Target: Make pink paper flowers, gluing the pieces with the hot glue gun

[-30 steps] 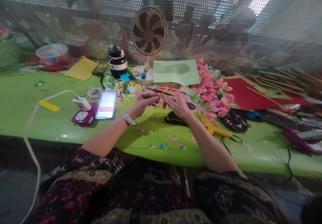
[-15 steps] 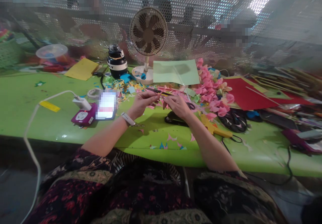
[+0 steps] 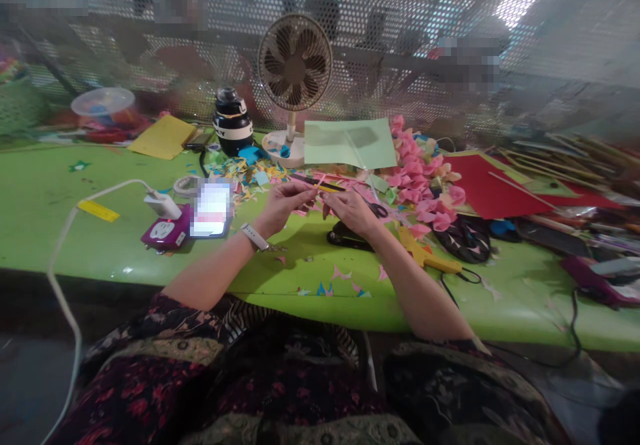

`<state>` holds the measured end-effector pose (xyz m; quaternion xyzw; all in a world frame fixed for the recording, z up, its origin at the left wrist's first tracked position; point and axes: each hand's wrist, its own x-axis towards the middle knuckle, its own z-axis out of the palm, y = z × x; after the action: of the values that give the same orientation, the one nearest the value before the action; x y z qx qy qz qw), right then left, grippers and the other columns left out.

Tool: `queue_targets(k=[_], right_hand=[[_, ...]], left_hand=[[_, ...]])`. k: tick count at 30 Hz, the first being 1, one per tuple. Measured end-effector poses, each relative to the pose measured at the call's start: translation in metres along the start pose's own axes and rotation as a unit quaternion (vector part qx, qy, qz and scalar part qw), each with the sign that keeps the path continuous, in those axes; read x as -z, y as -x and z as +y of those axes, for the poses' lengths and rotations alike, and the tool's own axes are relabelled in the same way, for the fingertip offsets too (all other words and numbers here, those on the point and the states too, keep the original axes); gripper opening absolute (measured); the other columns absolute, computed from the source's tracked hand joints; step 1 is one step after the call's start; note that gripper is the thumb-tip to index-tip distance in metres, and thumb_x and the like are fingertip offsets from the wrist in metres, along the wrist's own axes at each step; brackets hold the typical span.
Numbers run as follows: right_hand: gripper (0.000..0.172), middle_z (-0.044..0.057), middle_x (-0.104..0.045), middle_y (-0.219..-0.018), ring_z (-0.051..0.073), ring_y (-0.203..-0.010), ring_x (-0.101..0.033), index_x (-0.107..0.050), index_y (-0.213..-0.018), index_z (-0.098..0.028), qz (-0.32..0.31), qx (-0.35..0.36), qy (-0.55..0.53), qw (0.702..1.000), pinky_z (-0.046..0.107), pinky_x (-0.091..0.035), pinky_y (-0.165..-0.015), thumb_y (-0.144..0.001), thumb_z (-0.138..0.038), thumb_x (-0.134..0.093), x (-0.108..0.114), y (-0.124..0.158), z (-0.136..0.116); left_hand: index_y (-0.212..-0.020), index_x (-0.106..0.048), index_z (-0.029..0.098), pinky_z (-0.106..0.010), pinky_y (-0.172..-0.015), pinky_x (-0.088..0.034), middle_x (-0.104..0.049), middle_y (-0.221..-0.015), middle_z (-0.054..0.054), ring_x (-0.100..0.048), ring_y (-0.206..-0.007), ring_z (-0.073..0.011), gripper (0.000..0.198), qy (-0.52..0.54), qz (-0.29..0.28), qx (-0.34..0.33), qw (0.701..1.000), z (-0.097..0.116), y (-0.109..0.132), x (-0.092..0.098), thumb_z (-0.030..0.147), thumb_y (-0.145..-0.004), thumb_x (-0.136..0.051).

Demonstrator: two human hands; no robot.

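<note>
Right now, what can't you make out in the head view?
All in the head view:
- Whatever small item the left hand and right hand pinch: too small, mostly covered by them.
- Black tool: one end hidden behind the right hand and wrist.
- Phone: screen content pixelated.
- Green basket: cut off by the left edge, blurred.
- Shapes beyond the perforated screen: blurred behind it, some pixelated.

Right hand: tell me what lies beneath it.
Below the right hand, part of what looks like a black stapler shows on the green tabletop. The hand and wrist hide the rest; whatever lies directly under the palm cannot be seen.
</note>
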<state>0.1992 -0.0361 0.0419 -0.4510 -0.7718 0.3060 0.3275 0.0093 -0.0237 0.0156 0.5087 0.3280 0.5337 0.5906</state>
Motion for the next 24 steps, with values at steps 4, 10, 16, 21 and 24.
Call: queue_targets(k=[4,10,16,21,24], right_hand=[[0.057,-0.002,-0.048,-0.058,0.012,-0.056,-0.042,-0.063,-0.060,-0.018,-0.009,-0.006,-0.008,1.000,0.029,-0.033,-0.060,-0.094,-0.061,-0.047,0.000,-0.001,0.000],[0.055,0.001,-0.056,-0.063,0.014,-0.062,-0.050,-0.062,-0.059,-0.019,-0.011,-0.003,-0.011,1.000,0.029,-0.037,-0.064,-0.094,-0.059,-0.047,-0.001,-0.002,0.001],[0.056,0.002,-0.058,-0.065,0.015,-0.063,-0.052,-0.063,-0.062,-0.019,-0.013,-0.001,-0.001,1.000,0.029,-0.038,-0.065,-0.096,-0.059,-0.043,-0.002,-0.001,0.001],[0.036,0.007,-0.072,-0.092,0.019,-0.080,-0.063,-0.071,-0.098,-0.018,0.095,0.069,0.040,0.992,0.030,-0.045,-0.075,-0.094,-0.052,-0.057,-0.010,0.001,-0.002],[0.029,0.011,-0.073,-0.106,0.023,-0.097,-0.066,-0.072,-0.104,-0.020,0.134,0.117,0.059,0.982,0.032,-0.048,-0.087,-0.095,-0.045,-0.061,-0.015,0.001,0.000]], left_hand=[[-0.078,-0.073,0.017,-0.024,-0.058,-0.053,-0.071,-0.069,0.000,-0.063,-0.057,-0.0087,0.033,-0.010,-0.003,0.000,1.000,-0.001,0.000,-0.001,0.045,-0.067,-0.088],[-0.080,-0.075,0.018,-0.024,-0.058,-0.052,-0.071,-0.070,0.000,-0.062,-0.058,-0.0086,0.033,0.007,-0.006,0.010,1.000,-0.003,0.000,-0.001,0.045,-0.065,-0.089],[-0.077,-0.074,0.019,-0.023,-0.055,-0.047,-0.068,-0.065,0.002,-0.058,-0.054,-0.0077,0.035,0.019,-0.009,-0.004,1.000,-0.005,0.000,-0.001,0.047,-0.064,-0.090],[-0.063,-0.064,0.018,-0.023,-0.053,-0.041,-0.059,-0.058,0.004,-0.049,-0.052,-0.0057,0.041,0.021,0.046,-0.059,0.997,-0.002,-0.002,-0.002,0.052,-0.065,-0.089],[-0.064,-0.065,0.018,-0.022,-0.055,-0.042,-0.061,-0.061,0.004,-0.051,-0.054,-0.0056,0.040,0.026,0.061,-0.069,0.995,0.000,-0.003,-0.002,0.051,-0.066,-0.090]])
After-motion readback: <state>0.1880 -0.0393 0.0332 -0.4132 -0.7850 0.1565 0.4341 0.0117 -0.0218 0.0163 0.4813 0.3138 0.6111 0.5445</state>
